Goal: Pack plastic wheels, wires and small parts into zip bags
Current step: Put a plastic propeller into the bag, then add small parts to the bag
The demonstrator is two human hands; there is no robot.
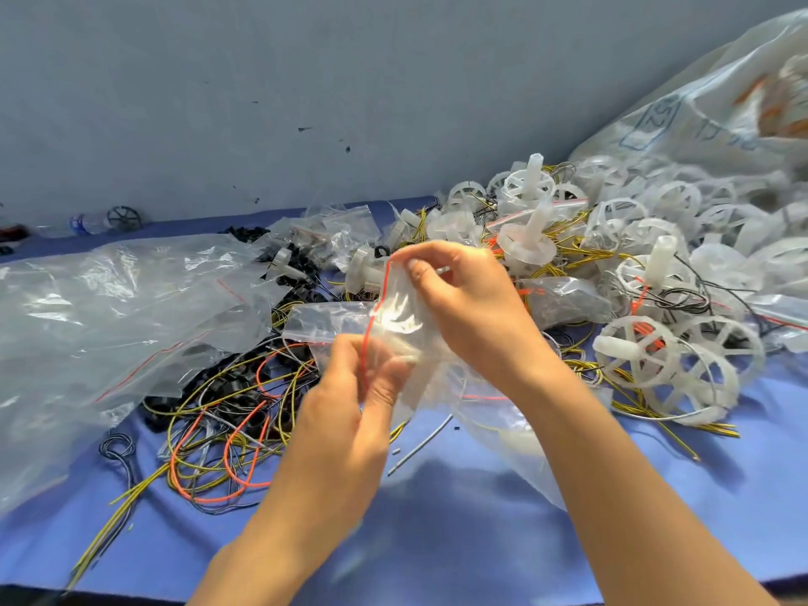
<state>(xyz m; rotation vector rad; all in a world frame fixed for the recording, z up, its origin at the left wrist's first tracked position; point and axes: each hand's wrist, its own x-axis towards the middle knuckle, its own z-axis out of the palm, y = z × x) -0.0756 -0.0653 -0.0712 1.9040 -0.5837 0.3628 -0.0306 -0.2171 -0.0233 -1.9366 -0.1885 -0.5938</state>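
Risk: the zip bag (pixel 395 319) could slip from the pinch, or its red zip strip (pixel 371 325) could seal only partly — small parts might then spill.
Cause: slick film and uneven pressure along the bowed strip.
Hands: the left hand (pixel 345 413) pinched the strip's lower end, the right hand (pixel 468 308) its upper end.
Bag: it was stretched between both hands above the middle of the tabletop (pixel 481 518) — the wheels (pixel 673 365) were piled toward its right edge.

Table under blue cloth (pixel 437 540). 9 o'clock: heap of clear plastic bags (pixel 109 308). 8 o'clock: tangle of yellow, orange and black wires (pixel 218 430). 12 o'clock: small zip bags (pixel 332 229), black parts (pixel 245 231) just beside. 2 to 3 o'clock: pile of white plastic wheels (pixel 656 255). 10 o'clock, far edge: bottle (pixel 87 223), lying down.
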